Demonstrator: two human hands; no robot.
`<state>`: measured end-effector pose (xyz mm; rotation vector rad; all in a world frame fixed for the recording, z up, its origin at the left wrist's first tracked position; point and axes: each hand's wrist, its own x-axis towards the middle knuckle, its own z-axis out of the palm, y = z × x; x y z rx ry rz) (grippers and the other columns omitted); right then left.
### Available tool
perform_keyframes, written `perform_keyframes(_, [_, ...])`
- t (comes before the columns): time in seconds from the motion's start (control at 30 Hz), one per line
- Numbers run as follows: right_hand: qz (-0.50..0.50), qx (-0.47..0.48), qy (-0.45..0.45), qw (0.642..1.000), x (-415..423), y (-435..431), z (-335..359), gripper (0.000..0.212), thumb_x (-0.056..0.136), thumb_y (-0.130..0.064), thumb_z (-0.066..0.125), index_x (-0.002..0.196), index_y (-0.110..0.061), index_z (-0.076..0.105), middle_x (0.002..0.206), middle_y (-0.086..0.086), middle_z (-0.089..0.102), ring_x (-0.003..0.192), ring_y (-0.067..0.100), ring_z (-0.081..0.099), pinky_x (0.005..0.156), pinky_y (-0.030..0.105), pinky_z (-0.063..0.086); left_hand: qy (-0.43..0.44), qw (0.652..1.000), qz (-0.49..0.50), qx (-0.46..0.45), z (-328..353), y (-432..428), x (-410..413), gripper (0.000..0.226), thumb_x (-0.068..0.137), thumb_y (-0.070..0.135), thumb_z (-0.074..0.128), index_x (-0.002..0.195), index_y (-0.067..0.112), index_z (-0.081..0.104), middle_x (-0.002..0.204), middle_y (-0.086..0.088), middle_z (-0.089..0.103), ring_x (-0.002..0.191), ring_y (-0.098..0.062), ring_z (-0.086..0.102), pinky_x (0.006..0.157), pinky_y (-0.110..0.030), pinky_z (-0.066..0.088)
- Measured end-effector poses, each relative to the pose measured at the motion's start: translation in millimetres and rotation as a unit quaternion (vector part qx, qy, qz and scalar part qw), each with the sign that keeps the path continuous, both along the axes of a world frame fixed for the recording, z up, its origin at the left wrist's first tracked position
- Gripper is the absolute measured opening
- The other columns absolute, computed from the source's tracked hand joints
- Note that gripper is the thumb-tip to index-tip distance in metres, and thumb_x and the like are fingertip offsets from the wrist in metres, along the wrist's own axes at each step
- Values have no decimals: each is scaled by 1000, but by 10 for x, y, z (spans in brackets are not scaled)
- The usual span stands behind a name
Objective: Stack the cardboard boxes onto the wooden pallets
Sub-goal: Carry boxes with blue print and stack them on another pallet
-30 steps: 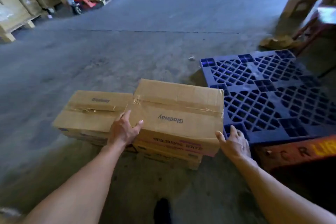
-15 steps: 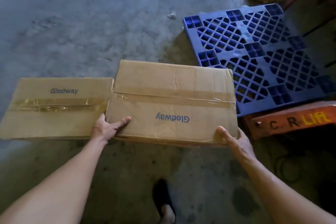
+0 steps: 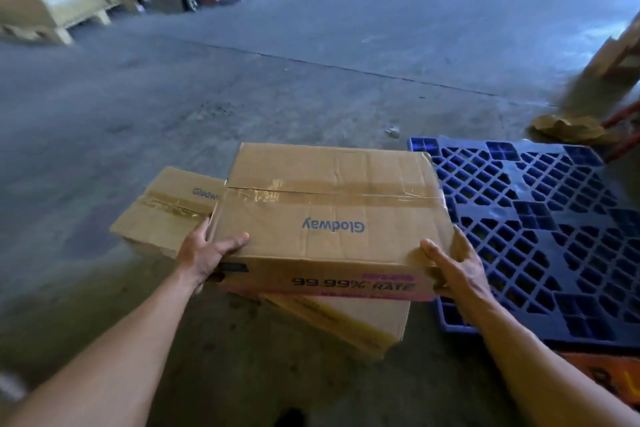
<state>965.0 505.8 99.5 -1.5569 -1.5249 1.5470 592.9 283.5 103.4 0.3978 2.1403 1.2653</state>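
Left grip (image 3: 207,253) clamps the near left corner of the top cardboard box (image 3: 329,218), thumb laid on the lid and fingers down the left side. Right grip (image 3: 453,267) wraps the near right corner the same way, so both are closed firmly on this one box. It sits above a second box (image 3: 349,326) on the floor (image 3: 242,80), with a third box (image 3: 166,211) just beside it on the left; whether it is lifted clear of the one beneath I cannot tell. A blue lattice pallet (image 3: 536,225) lies just to the right. To carry it well, I would keep the lid level, raise it clear of the lower box before swinging right, and set it square into a near corner of the pallet so later boxes fit flush. Corner holds may slip on creased cardboard, so fingers underneath would likely be safer.
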Motion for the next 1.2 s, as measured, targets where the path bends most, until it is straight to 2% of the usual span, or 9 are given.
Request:
perform_keyframes(0.07, [47,20,21,998,-40,11,171,86,64,-67,80,140,-51,42,108,0,67,77,19,72,64,49,63,2,998,55,33,213,-361,236,130,34,65,87,148,23,42,125,-6,65,106,-29,65,85,-49,57])
perform_keyframes(0.2, [139,51,62,987,-53,-194,528,90,70,-61,80,146,-47,36,138,2,54,118,28,59,89,58,56,4,983,170,63,530,-1211,841,131,30,68,88,147,38,37,109,9,66,94,-27,68,49,-34,53])
perform_keyframes(0.37, [225,56,90,969,-107,-742,955,95,67,-60,80,148,-45,34,140,0,52,116,25,57,97,55,53,-1,960,267,84,903,-2301,1570,126,31,66,91,144,38,41,122,0,65,96,-29,69,52,-37,54])
perform_keyframes(0.6, [350,96,93,927,-268,-1896,1280,87,76,-62,74,151,-42,32,149,0,46,124,28,53,97,56,52,37,917,379,121,1300,-3759,2424,69,67,31,90,123,41,52,116,5,67,96,-25,66,53,-37,54])
perform_keyframes(0.7, [392,108,110,907,-250,-2516,1331,87,74,-64,74,150,-44,35,149,-1,47,117,23,58,93,52,56,52,890,430,140,1359,-4389,2802,74,74,20,86,138,31,49,109,7,65,97,-24,64,65,-46,56])
perform_keyframes(0.83, [444,67,114,886,-177,-3352,1298,98,70,-58,79,153,-43,29,157,2,37,125,29,56,97,55,53,35,860,486,151,1353,-5251,3332,80,77,15,84,145,24,44,136,-3,58,124,-35,55,82,-58,53])
perform_keyframes(0.93, [466,39,110,877,-116,-3948,1235,94,73,-51,79,152,-44,28,158,6,34,126,33,56,99,57,51,37,845,517,135,1321,-5850,3664,92,75,17,85,152,25,36,147,-9,49,125,-39,53,88,-65,51])
perform_keyframes(1.1, [497,70,94,860,-49,-4536,1146,83,82,-46,73,152,-41,28,149,6,44,127,34,53,97,63,49,27,829,547,113,1141,-6397,3965,94,67,25,91,147,33,41,121,-2,59,103,-33,64,75,-56,59])
perform_keyframes(1.2, [504,74,76,857,-118,-4709,1098,82,83,-42,74,152,-39,28,146,6,47,129,35,51,98,65,47,13,831,545,112,964,-6563,3989,71,63,28,93,125,34,58,107,1,65,92,-30,68,63,-52,60])
